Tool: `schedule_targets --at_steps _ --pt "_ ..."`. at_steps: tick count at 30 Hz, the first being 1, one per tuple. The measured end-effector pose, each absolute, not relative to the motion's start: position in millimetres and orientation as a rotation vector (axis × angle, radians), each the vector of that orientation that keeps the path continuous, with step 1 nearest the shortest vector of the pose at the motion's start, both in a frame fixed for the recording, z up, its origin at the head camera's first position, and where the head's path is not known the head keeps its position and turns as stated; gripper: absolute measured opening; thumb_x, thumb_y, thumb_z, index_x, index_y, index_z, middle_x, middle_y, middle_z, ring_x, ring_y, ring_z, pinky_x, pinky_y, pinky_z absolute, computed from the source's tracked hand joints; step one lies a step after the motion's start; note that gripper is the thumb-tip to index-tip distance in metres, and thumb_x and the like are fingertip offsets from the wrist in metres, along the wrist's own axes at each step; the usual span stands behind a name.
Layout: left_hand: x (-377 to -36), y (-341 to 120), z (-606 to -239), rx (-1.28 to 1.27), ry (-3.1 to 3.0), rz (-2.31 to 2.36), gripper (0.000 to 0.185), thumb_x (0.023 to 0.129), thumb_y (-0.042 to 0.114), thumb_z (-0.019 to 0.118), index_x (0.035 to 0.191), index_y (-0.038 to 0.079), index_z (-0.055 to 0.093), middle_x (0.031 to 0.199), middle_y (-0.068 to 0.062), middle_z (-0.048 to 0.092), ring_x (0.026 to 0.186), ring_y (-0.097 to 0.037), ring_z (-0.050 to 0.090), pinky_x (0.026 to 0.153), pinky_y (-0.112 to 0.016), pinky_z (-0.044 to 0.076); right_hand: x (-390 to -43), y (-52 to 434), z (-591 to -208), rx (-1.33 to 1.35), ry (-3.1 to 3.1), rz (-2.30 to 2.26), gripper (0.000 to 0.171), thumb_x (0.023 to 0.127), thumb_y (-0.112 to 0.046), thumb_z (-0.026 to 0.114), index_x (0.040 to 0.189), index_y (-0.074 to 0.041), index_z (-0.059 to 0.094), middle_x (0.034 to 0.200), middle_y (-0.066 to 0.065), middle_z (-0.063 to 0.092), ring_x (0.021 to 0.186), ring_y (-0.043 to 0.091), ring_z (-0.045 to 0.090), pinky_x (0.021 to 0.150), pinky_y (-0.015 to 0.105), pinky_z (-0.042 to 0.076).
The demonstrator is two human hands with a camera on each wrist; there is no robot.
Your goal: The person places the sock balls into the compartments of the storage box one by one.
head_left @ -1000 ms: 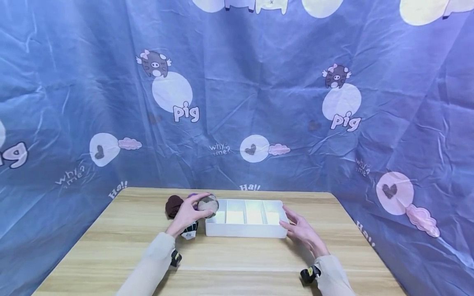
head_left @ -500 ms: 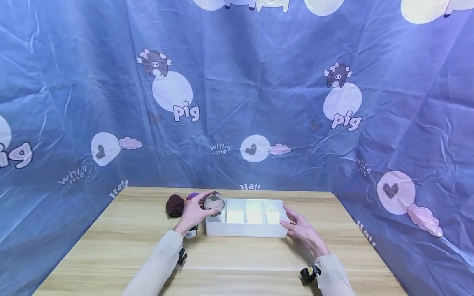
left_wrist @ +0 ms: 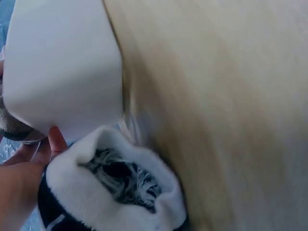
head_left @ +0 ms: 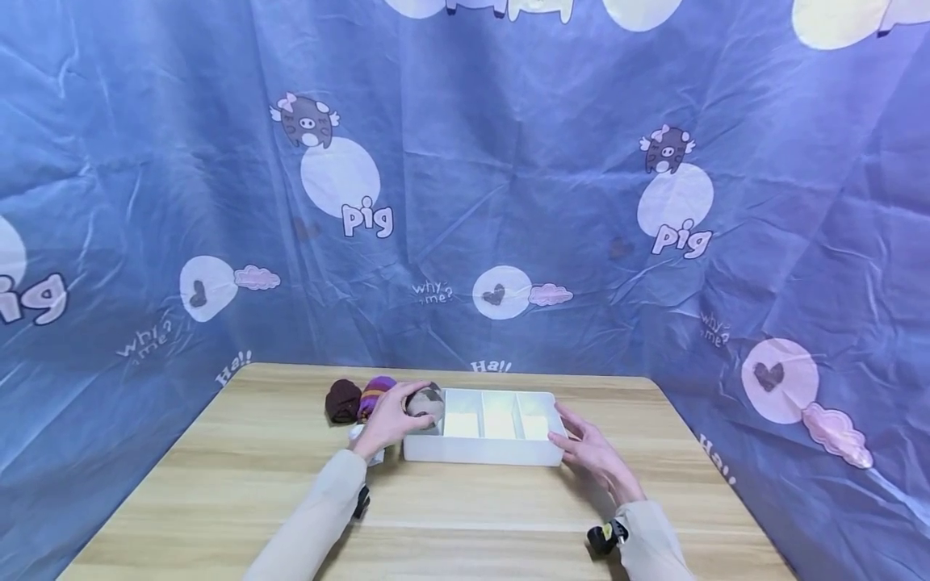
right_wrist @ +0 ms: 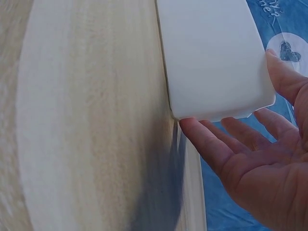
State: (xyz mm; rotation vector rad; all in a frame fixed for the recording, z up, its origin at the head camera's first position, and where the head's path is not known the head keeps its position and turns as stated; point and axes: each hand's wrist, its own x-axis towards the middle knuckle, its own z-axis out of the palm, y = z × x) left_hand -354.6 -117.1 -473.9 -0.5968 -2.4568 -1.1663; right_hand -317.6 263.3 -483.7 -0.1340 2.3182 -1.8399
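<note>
My left hand (head_left: 388, 421) holds a balled grey-and-beige patterned sock (head_left: 429, 409) between thumb and fingers, low in the leftmost compartment of a white divided box (head_left: 483, 452). My right hand (head_left: 596, 458) grips the box's right end, with the thumb over the rim and the fingers against the end wall (right_wrist: 216, 67). Under the left wrist lies a black-and-white rolled sock (left_wrist: 110, 187), its white cuff and loose inner threads showing; the head view mostly hides it. Left of the hand sit a purple-and-orange striped rolled sock (head_left: 374, 395) and a dark brown one (head_left: 342, 402).
The box stands on a light wooden table (head_left: 465, 516), its other compartments showing bare white floors. A blue printed curtain (head_left: 465, 202) surrounds the table at the back and both sides. Bare wood lies before the box.
My left hand has moved right and then down, bringing the patterned sock from the box's left edge into the leftmost compartment. More of the striped sock shows now. The right hand has stayed put.
</note>
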Motion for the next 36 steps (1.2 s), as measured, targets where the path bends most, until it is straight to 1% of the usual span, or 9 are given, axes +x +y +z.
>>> schedule_targets --at_steps 4,7,9,12,15,22,29,33,36 --pt "-356.1 -113.6 -477.7 -0.615 -2.49 -1.083 0.063 0.071 0.028 0.084 0.129 0.015 0.064 0.122 -0.007 0.065 0.109 -0.025 0.061 0.092 -0.043 0.049 -317.8 262.0 -483.8 -0.128 2.307 -1.857 0.073 0.096 -0.014 0.061 0.157 -0.01 0.021 0.159 0.029 0.016 0.139 0.048 0.033 0.106 0.054 0.041" --pt "-355.9 -111.9 -477.7 -0.593 -2.515 -1.087 0.063 0.07 0.028 0.083 0.129 0.016 0.065 0.123 -0.006 0.065 0.11 -0.025 0.06 0.092 -0.043 0.048 -317.6 262.0 -483.2 -0.134 2.299 -1.859 0.073 0.097 -0.014 0.061 0.157 -0.009 0.019 0.159 0.029 0.013 0.141 0.048 0.029 0.107 0.055 0.039" --pt "-356.3 -111.4 -476.5 -0.58 -2.532 -1.089 0.064 0.07 0.027 0.083 0.13 0.016 0.064 0.124 -0.005 0.064 0.112 -0.025 0.059 0.094 -0.044 0.048 -317.7 262.3 -482.2 -0.139 2.298 -1.859 0.073 0.097 -0.014 0.06 0.157 -0.009 0.018 0.159 0.029 0.012 0.141 0.048 0.027 0.108 0.057 0.037" --pt "-357.1 -111.5 -475.0 -0.587 -2.551 -1.083 0.064 0.07 0.027 0.084 0.13 0.015 0.064 0.126 -0.006 0.064 0.117 -0.027 0.058 0.099 -0.046 0.046 -318.2 262.8 -481.0 -0.132 2.3 -1.864 0.073 0.097 -0.014 0.06 0.157 -0.009 0.019 0.16 0.028 0.013 0.142 0.047 0.028 0.108 0.059 0.036" --pt "-357.7 -111.6 -475.7 -0.598 -2.577 -1.05 0.063 0.07 0.027 0.087 0.128 0.017 0.065 0.127 -0.005 0.064 0.119 -0.028 0.057 0.102 -0.046 0.045 -317.9 263.4 -481.0 -0.138 2.302 -1.858 0.073 0.097 -0.014 0.06 0.157 -0.009 0.018 0.16 0.028 0.013 0.141 0.047 0.029 0.108 0.058 0.037" --pt "-356.6 -111.2 -477.1 -0.602 -2.611 -1.032 0.064 0.066 0.028 0.09 0.125 0.018 0.068 0.127 -0.005 0.065 0.12 -0.027 0.058 0.104 -0.045 0.044 -314.2 265.0 -483.8 -0.158 2.281 -1.882 0.077 0.095 -0.017 0.064 0.157 -0.01 0.019 0.16 0.028 0.011 0.143 0.047 0.025 0.109 0.052 0.038" --pt "-357.1 -110.7 -477.2 -0.632 -2.597 -0.995 0.063 0.066 0.029 0.09 0.124 0.014 0.068 0.127 -0.008 0.066 0.121 -0.031 0.057 0.105 -0.049 0.042 -314.3 263.8 -482.7 -0.16 2.309 -1.845 0.075 0.097 -0.018 0.061 0.157 -0.01 0.017 0.16 0.029 0.011 0.142 0.049 0.026 0.108 0.056 0.037" --pt "-357.0 -109.7 -477.7 -0.63 -2.613 -1.006 0.064 0.067 0.029 0.09 0.125 0.013 0.067 0.129 -0.008 0.065 0.124 -0.032 0.055 0.108 -0.051 0.039 -313.1 264.2 -482.3 -0.157 2.304 -1.849 0.075 0.097 -0.017 0.061 0.157 -0.01 0.017 0.16 0.029 0.01 0.143 0.048 0.024 0.109 0.057 0.036" --pt "-357.8 -108.8 -479.0 -0.633 -2.609 -1.013 0.064 0.068 0.029 0.09 0.125 0.013 0.067 0.129 -0.008 0.065 0.124 -0.032 0.055 0.107 -0.051 0.04 -312.8 264.4 -482.1 -0.148 2.301 -1.855 0.075 0.097 -0.016 0.061 0.157 -0.011 0.018 0.16 0.029 0.01 0.142 0.049 0.024 0.109 0.056 0.036"
